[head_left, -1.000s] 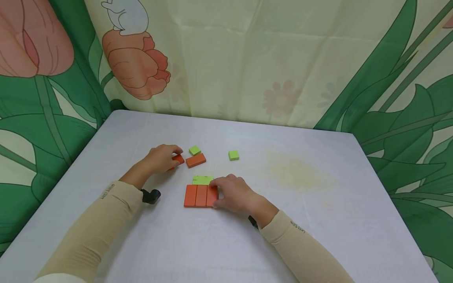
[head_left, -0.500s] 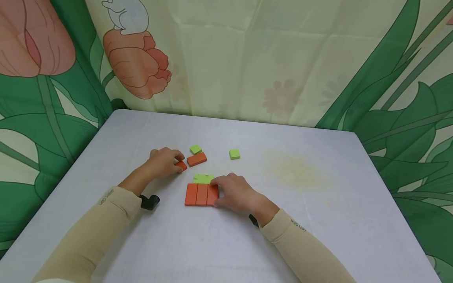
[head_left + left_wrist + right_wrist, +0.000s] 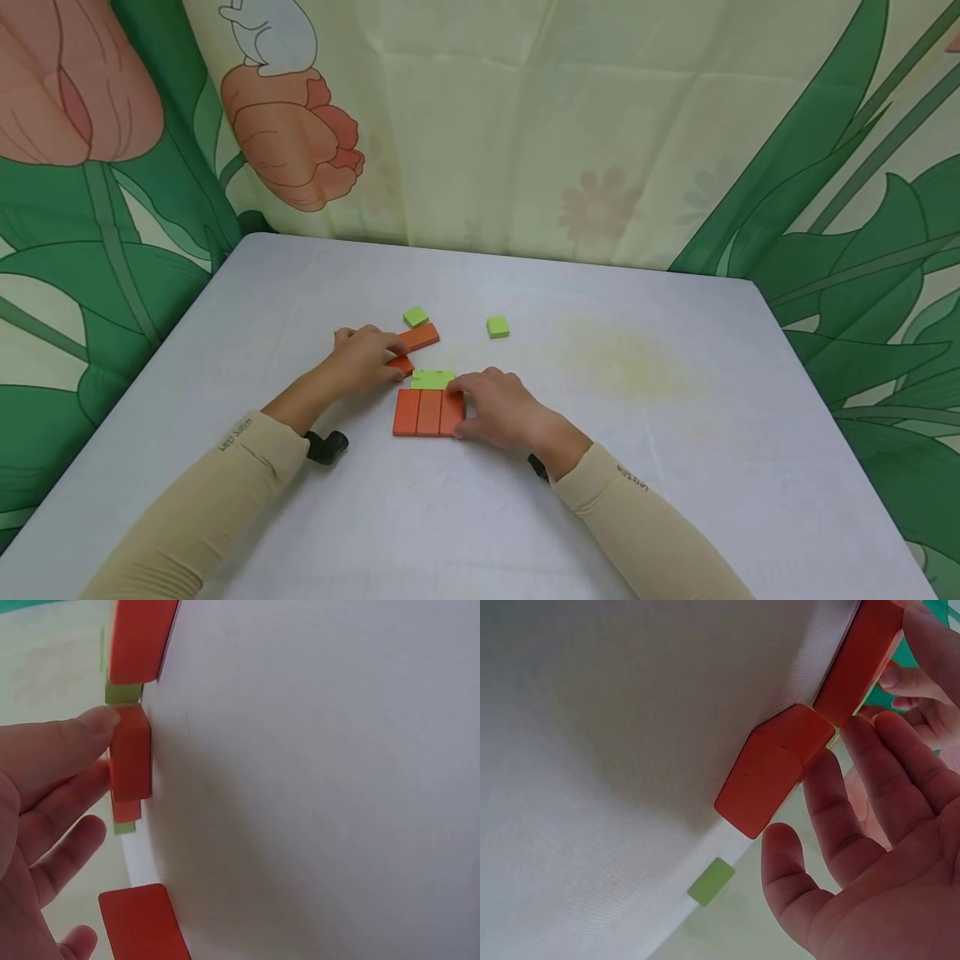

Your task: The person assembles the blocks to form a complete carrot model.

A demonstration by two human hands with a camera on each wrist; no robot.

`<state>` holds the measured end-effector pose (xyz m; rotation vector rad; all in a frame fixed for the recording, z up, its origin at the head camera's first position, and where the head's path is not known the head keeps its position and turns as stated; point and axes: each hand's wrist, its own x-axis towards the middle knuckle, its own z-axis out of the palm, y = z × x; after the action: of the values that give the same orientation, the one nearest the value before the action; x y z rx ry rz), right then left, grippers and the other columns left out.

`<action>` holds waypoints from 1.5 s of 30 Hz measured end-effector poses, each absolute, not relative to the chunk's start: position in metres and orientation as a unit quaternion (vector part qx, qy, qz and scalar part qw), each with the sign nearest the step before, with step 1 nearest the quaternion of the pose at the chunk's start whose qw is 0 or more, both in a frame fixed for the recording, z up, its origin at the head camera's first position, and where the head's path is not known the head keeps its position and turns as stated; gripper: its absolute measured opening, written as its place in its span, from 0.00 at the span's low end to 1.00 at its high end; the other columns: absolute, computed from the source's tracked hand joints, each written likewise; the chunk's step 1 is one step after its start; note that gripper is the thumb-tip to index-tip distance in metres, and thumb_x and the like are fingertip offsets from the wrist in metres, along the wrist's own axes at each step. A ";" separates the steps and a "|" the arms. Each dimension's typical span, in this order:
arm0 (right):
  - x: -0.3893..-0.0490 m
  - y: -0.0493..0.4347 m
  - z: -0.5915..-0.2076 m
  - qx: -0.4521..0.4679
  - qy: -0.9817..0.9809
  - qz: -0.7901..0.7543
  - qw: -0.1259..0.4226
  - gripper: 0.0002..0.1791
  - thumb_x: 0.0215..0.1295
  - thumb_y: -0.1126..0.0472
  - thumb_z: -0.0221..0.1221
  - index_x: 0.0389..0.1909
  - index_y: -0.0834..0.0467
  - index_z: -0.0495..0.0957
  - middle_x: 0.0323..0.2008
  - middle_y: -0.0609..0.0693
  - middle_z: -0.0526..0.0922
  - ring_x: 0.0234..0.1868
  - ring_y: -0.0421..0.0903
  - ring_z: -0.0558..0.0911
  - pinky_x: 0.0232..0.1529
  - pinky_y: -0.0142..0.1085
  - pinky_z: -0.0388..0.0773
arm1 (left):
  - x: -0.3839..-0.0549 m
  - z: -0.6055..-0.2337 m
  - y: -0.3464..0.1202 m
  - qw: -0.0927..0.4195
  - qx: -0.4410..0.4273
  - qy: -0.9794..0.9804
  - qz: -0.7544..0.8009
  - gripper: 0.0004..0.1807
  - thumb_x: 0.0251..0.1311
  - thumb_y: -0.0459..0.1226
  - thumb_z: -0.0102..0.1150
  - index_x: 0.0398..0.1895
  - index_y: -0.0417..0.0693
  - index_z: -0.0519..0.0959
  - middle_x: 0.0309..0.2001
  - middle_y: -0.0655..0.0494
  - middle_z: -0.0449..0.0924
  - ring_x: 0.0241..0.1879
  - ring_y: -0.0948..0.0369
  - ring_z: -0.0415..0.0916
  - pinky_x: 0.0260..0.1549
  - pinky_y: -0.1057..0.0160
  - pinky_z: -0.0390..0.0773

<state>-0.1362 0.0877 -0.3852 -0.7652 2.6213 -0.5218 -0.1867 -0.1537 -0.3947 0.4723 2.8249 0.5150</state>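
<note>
Three flat orange-red blocks [image 3: 429,413] lie side by side, long sides together. A light green piece [image 3: 432,379] with small dark marks lies along their far edge. My right hand [image 3: 498,408] holds the right-hand block [image 3: 862,664] of this row, thumb at its near end and a finger at its far end. Left of the green piece, my left hand [image 3: 363,358] pinches another orange-red block [image 3: 402,364]. In the left wrist view, the thumb presses on the end of this held block [image 3: 131,754]; part of it is hidden by the fingers.
Just beyond the left hand, a loose orange-red block [image 3: 422,336] lies askew, partly covered by its fingers. Behind it is a small green block [image 3: 416,317]. Farther right sits another small green block [image 3: 498,327]. A printed curtain [image 3: 480,125] hangs behind the white table [image 3: 675,467].
My left hand has slid toward the right and nearer to me with its block, coming up beside the green piece. The right hand stays at the row.
</note>
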 end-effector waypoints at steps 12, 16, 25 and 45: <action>-0.136 0.088 -0.384 -0.272 0.927 -0.187 0.181 0.29 0.62 0.53 0.69 0.64 0.54 0.76 0.56 0.47 0.80 0.55 0.49 0.74 0.56 0.46 0.70 | -0.192 -0.392 -0.146 0.094 0.169 0.964 0.185 0.16 0.61 0.40 0.69 0.52 0.49 0.84 0.46 0.58 0.84 0.54 0.52 0.70 0.55 0.40 0.57; -0.135 0.088 -0.384 -0.271 0.927 -0.184 0.182 0.29 0.62 0.53 0.69 0.64 0.53 0.76 0.57 0.48 0.79 0.55 0.49 0.74 0.56 0.46 0.70 | -0.196 -0.393 -0.145 0.091 0.161 0.965 0.186 0.16 0.62 0.40 0.69 0.53 0.49 0.84 0.47 0.57 0.83 0.52 0.52 0.70 0.55 0.40 0.56; -0.135 0.088 -0.384 -0.274 0.928 -0.181 0.178 0.29 0.62 0.53 0.69 0.64 0.54 0.76 0.56 0.48 0.80 0.55 0.50 0.74 0.56 0.46 0.70 | -0.199 -0.390 -0.145 0.114 0.154 0.965 0.179 0.17 0.65 0.41 0.65 0.56 0.50 0.82 0.51 0.54 0.83 0.54 0.51 0.69 0.54 0.40 0.57; -0.135 0.089 -0.383 -0.267 0.927 -0.188 0.184 0.29 0.62 0.54 0.69 0.64 0.54 0.76 0.57 0.49 0.79 0.56 0.51 0.74 0.58 0.48 0.69 | -0.192 -0.391 -0.146 0.134 0.164 0.956 0.201 0.20 0.63 0.39 0.67 0.58 0.47 0.81 0.44 0.55 0.84 0.48 0.53 0.78 0.55 0.44 0.60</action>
<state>-0.1346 0.0886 -0.3827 -0.7530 2.6137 -0.5310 -0.1924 -0.1456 -0.3914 0.4767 2.7730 0.5830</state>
